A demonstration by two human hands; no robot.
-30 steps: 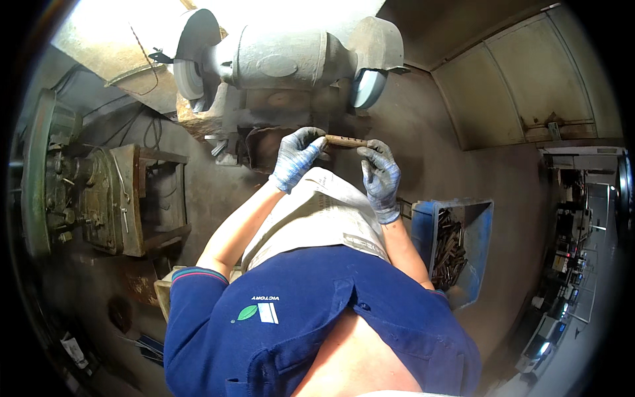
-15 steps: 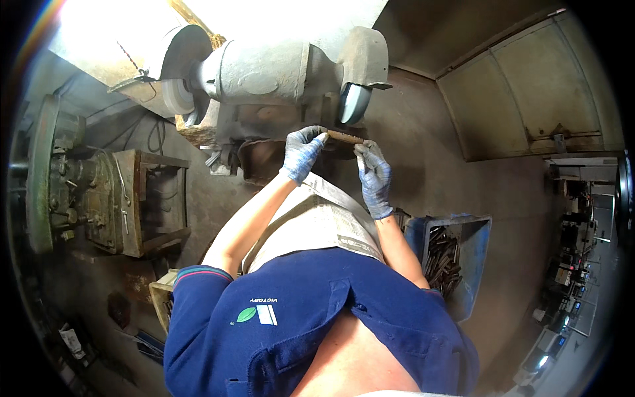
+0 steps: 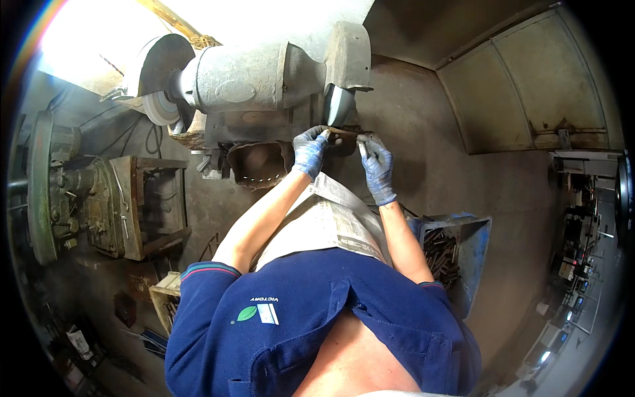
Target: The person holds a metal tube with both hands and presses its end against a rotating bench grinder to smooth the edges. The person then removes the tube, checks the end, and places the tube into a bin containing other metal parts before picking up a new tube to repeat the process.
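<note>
A narrow brown metal piece (image 3: 344, 132) spans the gap between my two hands. Fingers and thumb of my left hand (image 3: 309, 153), in a grey-and-blue work glove, pinch its left end. Its other end is pinched by my right hand (image 3: 376, 171), gloved the same way. The piece lies just below the right wheel (image 3: 340, 106) of a grey bench grinder (image 3: 241, 76); whether they touch I cannot tell. A guard covers the top of that wheel. The grinder's left wheel (image 3: 161, 108) stands away from my hands.
Below the grinder hangs a rusty trough (image 3: 259, 161). A blue bin (image 3: 477, 264) at my right holds many metal pieces (image 3: 440, 255); a yellowish bin (image 3: 163, 294) is at my left. Farther left stands a green machine (image 3: 45, 192) with a metal frame (image 3: 162, 235). Large panels (image 3: 522, 86) rise at the upper right.
In the view, the grinder has shifted left and the trough shows more. My hands, still holding the metal piece, are now closer beneath the right wheel.
</note>
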